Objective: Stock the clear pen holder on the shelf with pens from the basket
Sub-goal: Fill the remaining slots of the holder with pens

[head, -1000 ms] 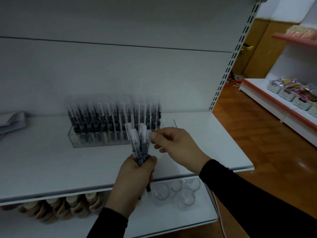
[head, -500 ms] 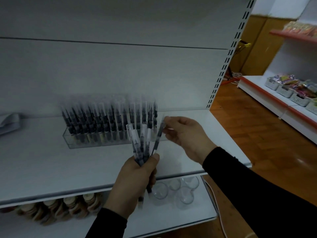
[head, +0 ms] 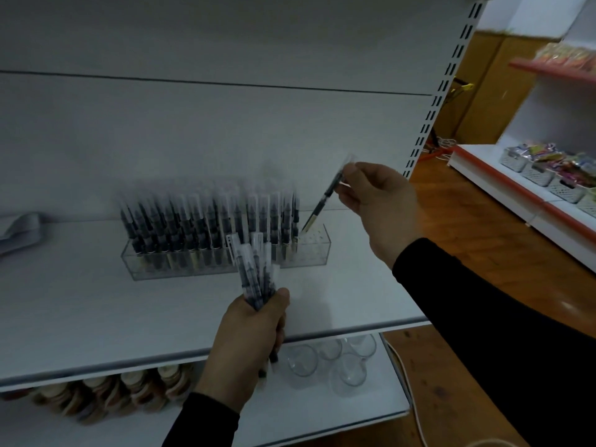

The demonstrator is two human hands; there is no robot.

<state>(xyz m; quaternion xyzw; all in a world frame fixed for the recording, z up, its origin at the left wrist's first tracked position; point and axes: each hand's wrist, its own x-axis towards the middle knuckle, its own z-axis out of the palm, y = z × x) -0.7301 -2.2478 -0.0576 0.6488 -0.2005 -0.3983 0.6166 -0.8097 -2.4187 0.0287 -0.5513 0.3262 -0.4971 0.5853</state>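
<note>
Over shelf [head: 96,301], right hand's [head: 380,201] pen [head: 325,196] now at holder [head: 309,250].

white shelf [head: 96,311], dark pens [head: 206,227], clear holder [head: 309,256]

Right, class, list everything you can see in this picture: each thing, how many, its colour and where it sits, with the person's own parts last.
Pen holder: one, clear, on the white shelf; right end unfilled.
Pens in holder: many, too blurred to count, dark with clear caps, upright.
Single pen: one, dark, tilted, tip at the holder's right end.
Pen bundle: several, dark, in front of the holder.
Glass cups: about four, clear, lower shelf.
Round items: several, tan, lower shelf left; blurred.
Baskets: several, grey, far red-edged shelf.
Left hand: grips the bundle.
Right hand: pinches the single pen.
</note>
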